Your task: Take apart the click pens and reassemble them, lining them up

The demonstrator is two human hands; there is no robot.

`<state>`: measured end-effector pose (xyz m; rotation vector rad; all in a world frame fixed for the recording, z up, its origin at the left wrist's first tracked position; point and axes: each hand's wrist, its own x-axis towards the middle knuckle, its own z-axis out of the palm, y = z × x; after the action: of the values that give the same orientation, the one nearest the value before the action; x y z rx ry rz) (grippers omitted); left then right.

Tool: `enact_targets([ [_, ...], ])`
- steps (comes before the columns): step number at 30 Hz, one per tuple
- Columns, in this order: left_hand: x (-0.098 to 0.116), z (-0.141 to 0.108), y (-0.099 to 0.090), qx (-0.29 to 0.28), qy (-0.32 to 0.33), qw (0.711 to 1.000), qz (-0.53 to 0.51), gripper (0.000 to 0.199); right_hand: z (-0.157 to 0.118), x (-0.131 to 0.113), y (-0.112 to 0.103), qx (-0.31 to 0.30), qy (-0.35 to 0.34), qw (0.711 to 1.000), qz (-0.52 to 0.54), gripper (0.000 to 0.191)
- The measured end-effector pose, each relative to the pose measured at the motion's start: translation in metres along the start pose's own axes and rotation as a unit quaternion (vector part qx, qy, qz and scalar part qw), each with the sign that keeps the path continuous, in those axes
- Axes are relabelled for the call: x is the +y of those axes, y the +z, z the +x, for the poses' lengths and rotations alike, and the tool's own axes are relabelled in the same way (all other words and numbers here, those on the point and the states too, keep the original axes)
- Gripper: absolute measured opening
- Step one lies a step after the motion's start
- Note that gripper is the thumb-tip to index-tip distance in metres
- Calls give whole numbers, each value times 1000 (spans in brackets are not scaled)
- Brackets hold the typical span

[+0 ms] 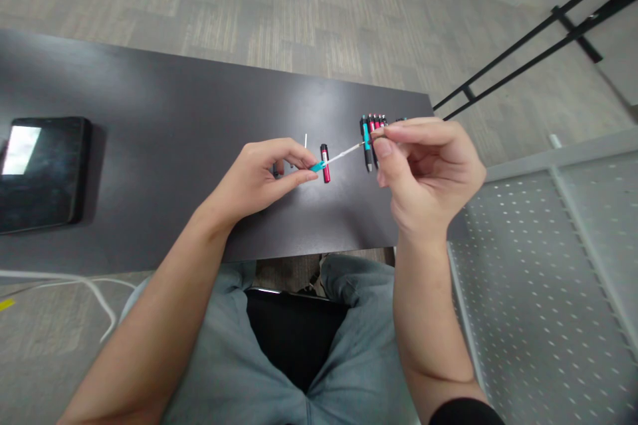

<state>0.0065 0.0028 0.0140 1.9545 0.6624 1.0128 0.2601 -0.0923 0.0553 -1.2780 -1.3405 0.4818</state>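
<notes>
My left hand [272, 172] pinches a short teal pen barrel [319, 166] between thumb and fingertips. A thin white refill [343, 154] runs from that barrel up to the right. Its far end, with a small spring-like tip, is between the thumb and forefinger of my right hand [423, 166]. Beneath the refill a red barrel piece [325, 163] with a black end lies on the dark table. Several pens lie side by side just left of my right hand, among them a teal and black pen [367, 143]. Other small parts are partly hidden behind my left hand.
A black tablet-like device [42, 172] rests on the table [164, 146] at the left. White cables [94, 285] hang by the near left edge. To the right stand a perforated metal panel [548, 265] and black rails [518, 46].
</notes>
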Motion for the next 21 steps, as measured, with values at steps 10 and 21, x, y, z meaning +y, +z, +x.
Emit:
enact_targets([
  [10, -2, 0, -1, 5, 10, 1000, -3, 14, 0, 6, 1, 42, -67, 997, -26, 27],
  [21, -1, 0, 1, 9, 10, 1000, -5, 13, -2, 3, 1, -40, -13, 999, -13, 29],
])
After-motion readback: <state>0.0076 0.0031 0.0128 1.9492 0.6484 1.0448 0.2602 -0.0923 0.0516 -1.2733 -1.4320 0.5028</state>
